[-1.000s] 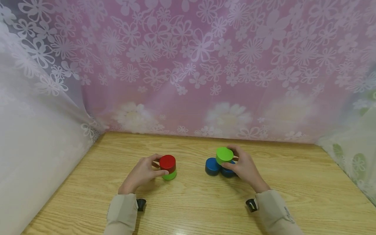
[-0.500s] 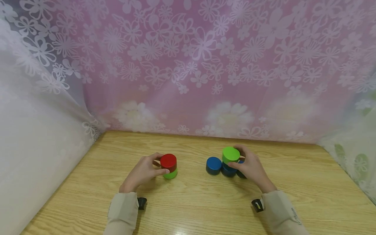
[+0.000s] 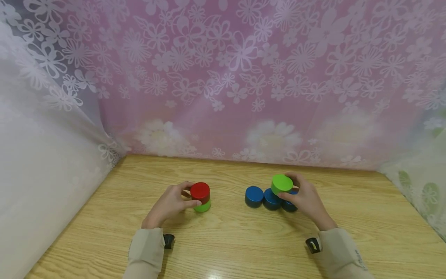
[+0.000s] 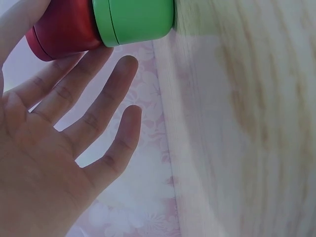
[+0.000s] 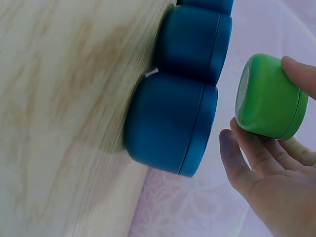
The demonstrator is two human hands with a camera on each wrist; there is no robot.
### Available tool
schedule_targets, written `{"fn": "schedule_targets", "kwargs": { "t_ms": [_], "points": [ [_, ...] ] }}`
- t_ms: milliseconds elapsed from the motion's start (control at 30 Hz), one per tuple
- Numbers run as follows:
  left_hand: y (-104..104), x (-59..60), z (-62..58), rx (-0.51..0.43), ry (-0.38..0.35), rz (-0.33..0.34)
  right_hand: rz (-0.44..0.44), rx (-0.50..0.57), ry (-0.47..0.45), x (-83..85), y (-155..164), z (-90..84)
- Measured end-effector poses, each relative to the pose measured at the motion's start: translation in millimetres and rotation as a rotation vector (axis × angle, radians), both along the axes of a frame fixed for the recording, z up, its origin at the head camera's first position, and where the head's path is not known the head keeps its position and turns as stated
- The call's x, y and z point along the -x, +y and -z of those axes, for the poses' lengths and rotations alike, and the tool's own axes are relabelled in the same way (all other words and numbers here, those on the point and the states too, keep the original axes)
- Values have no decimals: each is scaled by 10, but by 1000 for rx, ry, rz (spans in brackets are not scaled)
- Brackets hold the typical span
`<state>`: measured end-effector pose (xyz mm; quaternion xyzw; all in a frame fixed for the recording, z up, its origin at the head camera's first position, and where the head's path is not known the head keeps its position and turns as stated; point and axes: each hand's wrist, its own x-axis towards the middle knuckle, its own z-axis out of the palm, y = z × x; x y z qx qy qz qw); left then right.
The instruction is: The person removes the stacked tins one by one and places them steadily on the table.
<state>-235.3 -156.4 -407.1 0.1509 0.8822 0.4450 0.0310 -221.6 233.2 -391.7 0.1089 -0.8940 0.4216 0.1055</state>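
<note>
My left hand (image 3: 168, 206) grips a round red tin (image 3: 200, 191) between thumb and fingers. That tin sits on a lower green tin (image 4: 143, 17), which stands on the table. To the right, three blue tins form a row, touching or nearly so: the left blue tin (image 3: 254, 197), the middle blue tin (image 3: 271, 200) and the right blue tin (image 5: 165, 123). A second green tin (image 3: 282, 183) is pinched by my right hand (image 3: 307, 199), slightly tilted above the right end of the row. A gap separates it from the blue tins in the right wrist view.
The wooden table (image 3: 223, 240) ends at a pink flowered curtain (image 3: 216, 97) behind. A whitish curtain (image 3: 52, 155) hangs on the left, and another flowered curtain (image 3: 418, 174) on the right. Each wrist carries a small black device (image 3: 313, 245).
My right hand has moved right with the green tin, passing over the blue row and uncovering the middle blue tin and part of the right one. The left hand stays on the red tin.
</note>
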Motion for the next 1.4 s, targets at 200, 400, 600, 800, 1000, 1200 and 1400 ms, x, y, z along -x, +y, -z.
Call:
{"fn": "schedule_targets", "kwargs": {
  "t_ms": [200,400,600,800,1000,1200,1400],
  "points": [
    [-2,-10,-17,3,1,4,21,7,-19,-7,46,-6],
    [-1,-10,-23,2,4,15,31,17,-29,-21,101,-14],
    [-4,-5,-19,3,1,12,47,4,-33,-50,182,-19],
    [0,-10,-27,14,4,10,54,6,-41,-73,272,-16],
    [6,-15,-35,15,4,9,58,3,-39,-90,341,-12],
    [4,-17,-21,13,1,1,62,-16,-36,-105,389,8],
    [10,-14,-8,3,-8,-8,73,-29,-36,-113,453,28]
  ]
}}
